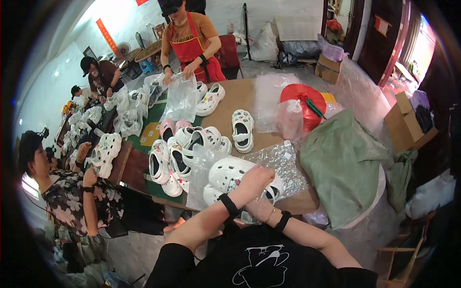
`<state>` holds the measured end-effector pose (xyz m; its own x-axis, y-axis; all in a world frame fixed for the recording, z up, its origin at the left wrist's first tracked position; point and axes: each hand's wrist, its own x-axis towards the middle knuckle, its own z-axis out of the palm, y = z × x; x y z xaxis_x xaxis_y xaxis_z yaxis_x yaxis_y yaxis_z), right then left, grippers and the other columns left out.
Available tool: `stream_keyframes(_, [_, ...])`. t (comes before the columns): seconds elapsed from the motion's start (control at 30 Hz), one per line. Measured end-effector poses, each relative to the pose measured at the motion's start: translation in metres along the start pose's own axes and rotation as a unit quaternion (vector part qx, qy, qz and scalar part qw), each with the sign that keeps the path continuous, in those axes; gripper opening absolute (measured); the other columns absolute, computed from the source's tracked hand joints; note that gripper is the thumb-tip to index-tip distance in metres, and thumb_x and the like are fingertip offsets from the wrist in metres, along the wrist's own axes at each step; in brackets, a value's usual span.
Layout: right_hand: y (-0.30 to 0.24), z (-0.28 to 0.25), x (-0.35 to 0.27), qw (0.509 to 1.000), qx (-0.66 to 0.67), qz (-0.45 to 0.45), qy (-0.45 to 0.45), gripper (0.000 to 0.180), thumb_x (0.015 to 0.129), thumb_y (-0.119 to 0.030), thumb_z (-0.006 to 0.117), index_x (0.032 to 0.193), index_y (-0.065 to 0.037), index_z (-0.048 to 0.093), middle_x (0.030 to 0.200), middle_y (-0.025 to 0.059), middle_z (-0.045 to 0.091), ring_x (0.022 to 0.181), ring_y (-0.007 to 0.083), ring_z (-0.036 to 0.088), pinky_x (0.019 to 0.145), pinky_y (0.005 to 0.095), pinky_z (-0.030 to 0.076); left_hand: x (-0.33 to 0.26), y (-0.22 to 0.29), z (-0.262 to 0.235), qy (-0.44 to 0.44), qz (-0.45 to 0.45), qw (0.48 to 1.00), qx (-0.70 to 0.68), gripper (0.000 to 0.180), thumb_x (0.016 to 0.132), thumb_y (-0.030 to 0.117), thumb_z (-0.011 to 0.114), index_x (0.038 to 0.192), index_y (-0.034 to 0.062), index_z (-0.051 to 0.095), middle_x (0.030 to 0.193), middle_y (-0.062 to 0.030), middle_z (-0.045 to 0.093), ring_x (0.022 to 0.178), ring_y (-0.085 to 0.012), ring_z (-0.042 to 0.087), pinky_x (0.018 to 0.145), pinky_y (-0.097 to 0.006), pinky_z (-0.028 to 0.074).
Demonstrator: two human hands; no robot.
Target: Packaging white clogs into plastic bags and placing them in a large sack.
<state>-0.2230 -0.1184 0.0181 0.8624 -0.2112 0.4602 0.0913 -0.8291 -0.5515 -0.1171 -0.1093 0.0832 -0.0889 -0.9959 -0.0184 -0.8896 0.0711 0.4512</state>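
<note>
The left hand point(254, 180) is closed over a white clog point(230, 174) in a clear plastic bag point(204, 165) at the near table edge, and the right hand point(259, 209) is under it, so I cannot tell how open it is. The thin bag could tear, or the clog could slide off the edge. The brown table point(240, 96) is crowded with clogs in a busy workroom.

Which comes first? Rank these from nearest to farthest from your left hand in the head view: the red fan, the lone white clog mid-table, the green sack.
From the left hand, on the white clog in a clear bag:
1. Lone white clog, straight ahead at mid-table.
2. Green sack, off to the right at the table's edge.
3. Red fan, far right of the table.
</note>
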Motion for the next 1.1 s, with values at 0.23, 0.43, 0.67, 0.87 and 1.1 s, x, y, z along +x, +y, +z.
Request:
stream_keyframes(0.23, [-0.017,0.003,0.008,0.981,-0.113,-0.115,-0.106,0.018,0.077,-0.015,0.053,0.088,-0.005,0.063,0.093,0.0094,0.063,0.096,0.0252,0.057,0.084,0.0367,0.045,-0.020,-0.028,-0.025,0.118,-0.060,0.981,-0.140,0.025,0.084,0.013,0.057,0.105,0.0014,0.063,0.099,-0.0175,0.063,0.094,-0.0345,0.057,0.084,-0.041,0.045])
stream_keyframes(0.43, [-0.031,0.008,0.004,0.930,-0.227,-0.234,-0.171,0.015,0.078,-0.021,0.054,0.081,-0.010,0.064,0.085,0.0035,0.060,0.086,0.0202,0.054,0.076,0.0325,0.044,-0.038,-0.040,-0.027,0.105,-0.067,0.986,-0.113,0.010,0.081,0.009,0.059,0.084,0.0002,0.059,0.082,-0.0139,0.059,0.085,-0.0315,0.057,0.074,-0.039,0.045])
stream_keyframes(0.67, [-0.026,0.008,0.011,0.873,-0.295,-0.336,-0.193,0.010,0.076,-0.016,0.055,0.079,-0.008,0.062,0.071,0.0072,0.059,0.072,0.0241,0.059,0.062,0.0347,0.046,-0.038,-0.019,-0.031,0.148,-0.025,0.972,-0.181,0.010,0.081,0.008,0.060,0.088,0.0007,0.058,0.082,-0.0125,0.058,0.084,-0.0301,0.057,0.074,-0.037,0.045])
stream_keyframes(0.87, [-0.022,0.024,0.019,0.938,-0.047,-0.230,-0.255,0.014,0.077,-0.013,0.054,0.075,-0.006,0.066,0.074,0.0112,0.064,0.066,0.0226,0.061,0.060,0.0360,0.049,-0.034,-0.026,-0.027,0.129,-0.083,0.961,-0.232,0.009,0.081,0.006,0.059,0.087,0.0007,0.059,0.082,-0.0127,0.061,0.077,-0.0282,0.061,0.071,-0.033,0.047])
stream_keyframes(1.1, [-0.005,0.026,0.032,0.967,0.141,-0.007,-0.213,0.038,0.079,-0.014,0.052,0.115,-0.005,0.057,0.113,0.0142,0.061,0.105,0.0344,0.056,0.090,0.0433,0.043,-0.027,-0.005,-0.036,0.172,-0.005,0.960,-0.222,0.010,0.083,0.008,0.059,0.091,0.0023,0.059,0.087,-0.0110,0.061,0.082,-0.0276,0.059,0.074,-0.034,0.047])
